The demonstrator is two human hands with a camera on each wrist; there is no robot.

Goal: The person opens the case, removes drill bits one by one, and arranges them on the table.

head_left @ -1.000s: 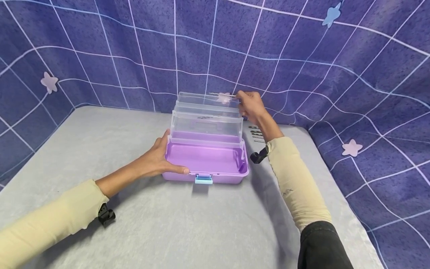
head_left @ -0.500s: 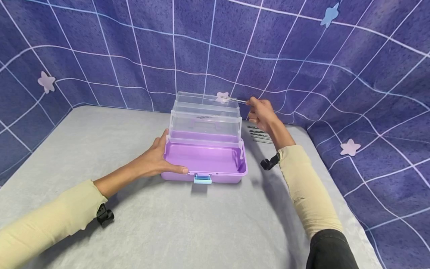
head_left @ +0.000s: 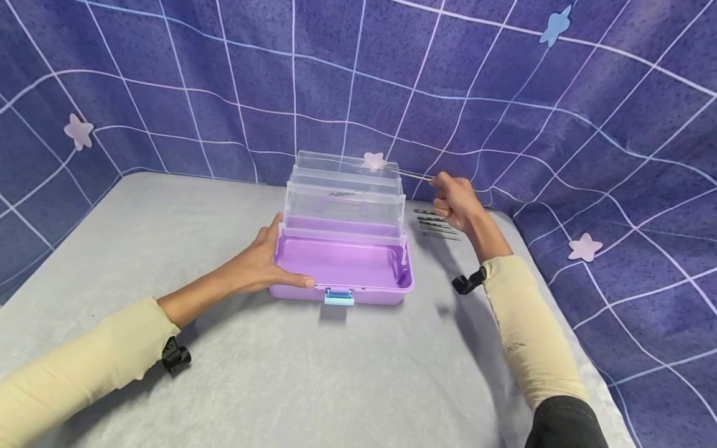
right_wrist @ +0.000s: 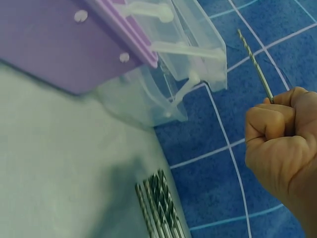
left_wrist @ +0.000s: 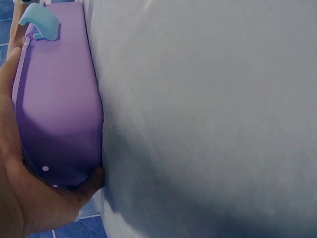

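Note:
A purple tool box [head_left: 372, 297] with a light blue latch [head_left: 338, 298] stands on the table, its clear tiered trays [head_left: 344, 214] raised. My left hand [head_left: 254, 264] holds its left side, with the thumb along the front rim; in the left wrist view the fingers wrap the box's end. My right hand [head_left: 458, 200] pinches a slim drill bit [right_wrist: 256, 67] by its shank, above the table right of the trays. The bit's fluted tip points left toward the upper tray. Some thin dark bits [head_left: 346, 194] show through the clear tray.
Several drill bits [head_left: 438, 228] lie in a row on the grey table [head_left: 358, 373], just right of the box and below my right hand. A blue grid-patterned cloth [head_left: 224, 81] rises behind and beside the table.
My right hand has moved right and slightly down, away from the upper tray, with the drill bit still pinched. The left hand and the box have stayed put.

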